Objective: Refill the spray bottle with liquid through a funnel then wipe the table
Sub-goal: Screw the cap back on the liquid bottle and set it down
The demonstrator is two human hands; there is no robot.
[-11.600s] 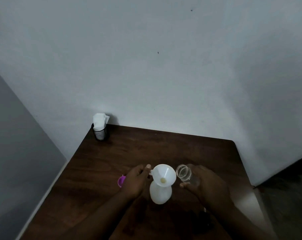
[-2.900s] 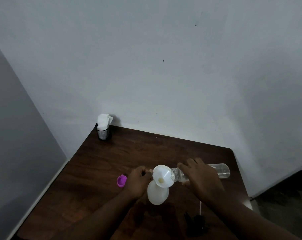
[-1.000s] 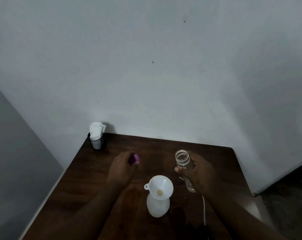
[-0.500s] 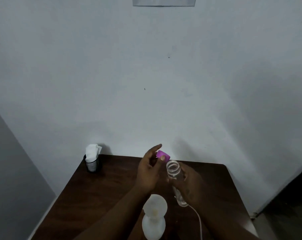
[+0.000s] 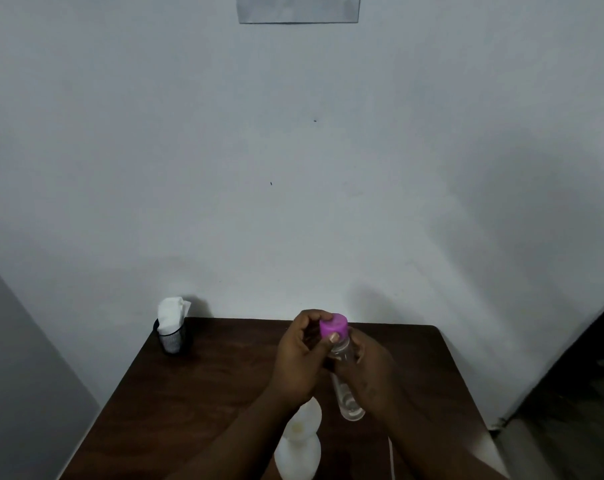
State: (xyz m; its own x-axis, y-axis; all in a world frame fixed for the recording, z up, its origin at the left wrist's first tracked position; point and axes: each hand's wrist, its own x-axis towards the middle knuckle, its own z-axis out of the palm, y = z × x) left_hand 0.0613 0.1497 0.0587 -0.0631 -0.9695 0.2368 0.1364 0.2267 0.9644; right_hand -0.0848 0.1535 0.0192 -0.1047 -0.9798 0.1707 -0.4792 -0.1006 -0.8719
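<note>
A clear plastic bottle is held up over the dark wooden table, with my right hand wrapped around its upper body. A purple cap sits on the bottle's mouth, pinched by the fingers of my left hand. Below my left forearm stands the white spray bottle with a white funnel in its neck; my arm hides part of the funnel.
A black mesh cup holding white tissues stands at the table's far left corner against the wall. A thin white tube lies on the table to the right of the spray bottle. A paper notice hangs on the wall.
My left hand has brought the purple cap from just above the clear bottle's open mouth down onto it. The view has tilted upward, so the table sits lower in frame.
</note>
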